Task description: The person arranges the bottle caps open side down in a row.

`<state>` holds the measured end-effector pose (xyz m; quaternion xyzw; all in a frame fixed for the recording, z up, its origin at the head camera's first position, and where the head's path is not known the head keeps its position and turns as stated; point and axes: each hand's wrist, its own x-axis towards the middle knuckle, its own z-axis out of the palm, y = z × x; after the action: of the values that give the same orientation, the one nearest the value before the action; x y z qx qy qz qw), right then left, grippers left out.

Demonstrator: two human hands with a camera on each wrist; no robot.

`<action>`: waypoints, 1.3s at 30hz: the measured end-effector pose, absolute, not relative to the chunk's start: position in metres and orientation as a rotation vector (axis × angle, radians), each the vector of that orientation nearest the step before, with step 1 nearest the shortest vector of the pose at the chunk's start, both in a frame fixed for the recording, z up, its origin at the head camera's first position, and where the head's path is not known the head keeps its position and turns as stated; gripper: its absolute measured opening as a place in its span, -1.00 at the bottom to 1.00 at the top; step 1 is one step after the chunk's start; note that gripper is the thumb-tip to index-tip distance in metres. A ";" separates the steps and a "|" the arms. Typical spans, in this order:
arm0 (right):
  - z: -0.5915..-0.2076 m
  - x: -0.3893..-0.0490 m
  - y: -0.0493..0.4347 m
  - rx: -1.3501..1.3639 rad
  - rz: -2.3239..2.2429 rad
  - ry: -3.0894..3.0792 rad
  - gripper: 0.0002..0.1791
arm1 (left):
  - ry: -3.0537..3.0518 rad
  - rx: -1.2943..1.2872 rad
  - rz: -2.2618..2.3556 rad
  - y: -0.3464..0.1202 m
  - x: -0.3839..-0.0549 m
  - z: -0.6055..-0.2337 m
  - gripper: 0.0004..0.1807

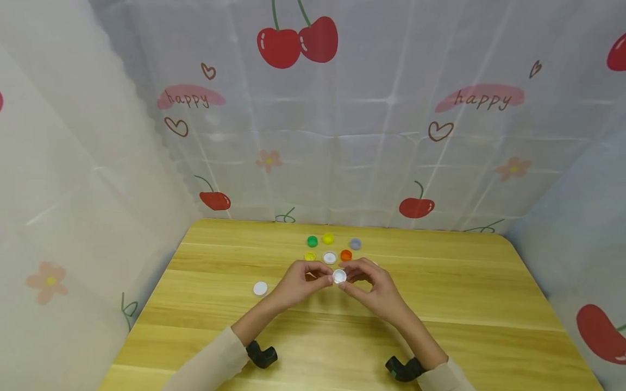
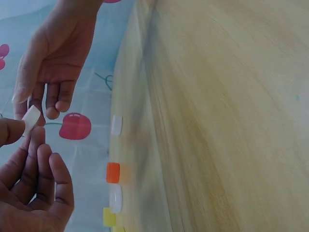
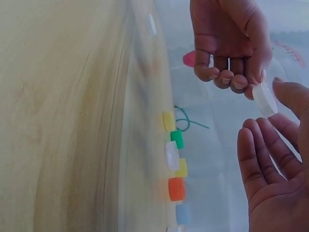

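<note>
A small white bottle cap [image 1: 339, 276] is held above the table between both hands, its hollow side showing in the head view. My left hand [image 1: 298, 283] pinches its left edge with thumb and forefinger. On the opposite edge, the thumb and forefinger of my right hand [image 1: 379, 290] grip it. Both wrist views show the cap tilted between the fingertips, with the other fingers loosely bent. Just beyond the hands are a white cap [image 1: 330, 258], an orange cap [image 1: 346, 255] and a yellow cap [image 1: 310, 256].
Behind these lie a green cap [image 1: 312, 241], another yellow cap [image 1: 328, 239] and a lavender cap [image 1: 355, 244]. A white disc-like cap [image 1: 260, 288] rests left of my left hand. Cherry-printed curtains [image 1: 327, 179] enclose the wooden table [image 1: 464, 304] at the back and sides.
</note>
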<state>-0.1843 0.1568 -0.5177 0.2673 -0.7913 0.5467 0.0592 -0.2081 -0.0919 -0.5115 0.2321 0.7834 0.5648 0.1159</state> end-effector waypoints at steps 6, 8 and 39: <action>-0.522 -0.183 0.158 0.701 1.809 -2.490 -0.78 | 2.539 0.857 1.545 -0.093 -0.202 -0.513 -0.88; -0.524 -0.183 0.158 0.724 1.887 -2.496 -0.72 | 2.634 0.965 1.487 -0.094 -0.200 -0.513 -0.90; -0.540 -0.185 0.157 0.931 2.099 -2.417 -0.61 | 2.852 1.410 1.309 -0.092 -0.192 -0.524 -0.86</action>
<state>-0.1851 0.1569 -0.5399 0.2781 -0.7216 0.6267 -0.0961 -0.1920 -0.0920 -0.5237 0.4052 0.8197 0.3763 -0.1490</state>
